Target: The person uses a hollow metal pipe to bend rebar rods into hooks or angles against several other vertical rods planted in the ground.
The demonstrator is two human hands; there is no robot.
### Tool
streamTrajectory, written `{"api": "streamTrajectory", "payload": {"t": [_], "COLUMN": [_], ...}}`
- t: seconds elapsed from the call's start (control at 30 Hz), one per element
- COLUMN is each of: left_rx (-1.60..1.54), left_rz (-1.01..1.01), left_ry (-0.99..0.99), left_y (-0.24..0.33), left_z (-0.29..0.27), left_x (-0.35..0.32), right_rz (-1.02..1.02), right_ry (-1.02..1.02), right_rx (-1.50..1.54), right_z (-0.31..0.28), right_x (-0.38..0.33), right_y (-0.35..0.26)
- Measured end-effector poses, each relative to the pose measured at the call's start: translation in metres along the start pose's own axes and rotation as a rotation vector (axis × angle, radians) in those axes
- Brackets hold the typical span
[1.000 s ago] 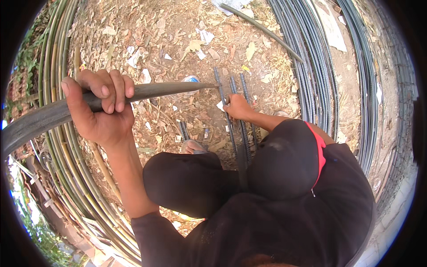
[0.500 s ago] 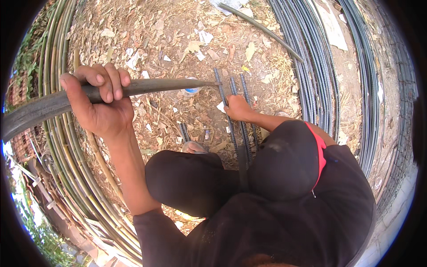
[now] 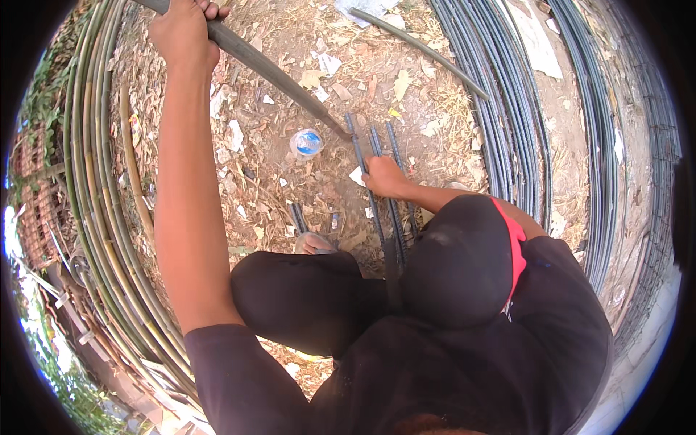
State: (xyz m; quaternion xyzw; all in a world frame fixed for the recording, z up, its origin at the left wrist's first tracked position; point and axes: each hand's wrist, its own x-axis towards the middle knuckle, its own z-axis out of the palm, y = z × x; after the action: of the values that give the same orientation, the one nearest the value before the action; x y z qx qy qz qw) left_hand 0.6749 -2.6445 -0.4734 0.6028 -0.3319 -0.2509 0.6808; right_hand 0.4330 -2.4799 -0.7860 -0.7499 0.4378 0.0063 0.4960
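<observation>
my left hand (image 3: 187,35) is closed around a long dark pipe (image 3: 275,75), fingers wrapped over it. the pipe's long axis runs on a slant: one end passes out of view beyond that hand, ahead and to its left, and the rest stretches to its right and back toward me, narrowing to a thin tip. that tip points at the leftmost rod (image 3: 357,148) and seems to meet it near the far end; i cannot tell whether it hooks around. the rod itself runs nearly straight away from me, its far end leaning a little left.

two more rods (image 3: 392,139) lie just right of it, roughly parallel, passing under my right hand (image 3: 386,177). a clear and blue plastic cup (image 3: 306,144) sits left of my right hand, on the near side of the pipe. farther ahead and to the right of that hand lies a loose pipe (image 3: 420,51), its nearer end close to a bundle of steel rods (image 3: 507,119). bamboo poles (image 3: 88,159) line the ground left of my left hand. my right knee (image 3: 464,254), nearer me than my right hand, blocks part of the view.

my right hand grasps the leftmost rod, just on my side of the pipe's tip.
</observation>
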Motion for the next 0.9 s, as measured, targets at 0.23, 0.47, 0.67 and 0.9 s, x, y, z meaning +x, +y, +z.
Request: {"api": "streamTrajectory", "payload": {"t": [0.23,0.47,0.67,0.9], "left_rx": [-0.034,0.025,0.033,0.002], "left_rz": [-0.027,-0.064,0.000,0.004], "left_ry": [0.052,0.075,0.075,0.070], "left_y": [-0.031,0.008,0.025,0.011], "left_z": [0.002,0.003,0.012,0.020], "left_x": [0.043,0.003,-0.026,-0.019], "right_rz": [0.028,0.093,0.010,0.029], "right_ry": [-0.032,-0.008,-0.009,-0.010], "right_rx": [0.036,0.234,0.150,0.100], "right_z": [-0.007,-0.005,0.002,0.004], "right_x": [-0.001,-0.008,-0.003,0.001], "right_y": [-0.004,0.001,-0.007,-0.002]}}
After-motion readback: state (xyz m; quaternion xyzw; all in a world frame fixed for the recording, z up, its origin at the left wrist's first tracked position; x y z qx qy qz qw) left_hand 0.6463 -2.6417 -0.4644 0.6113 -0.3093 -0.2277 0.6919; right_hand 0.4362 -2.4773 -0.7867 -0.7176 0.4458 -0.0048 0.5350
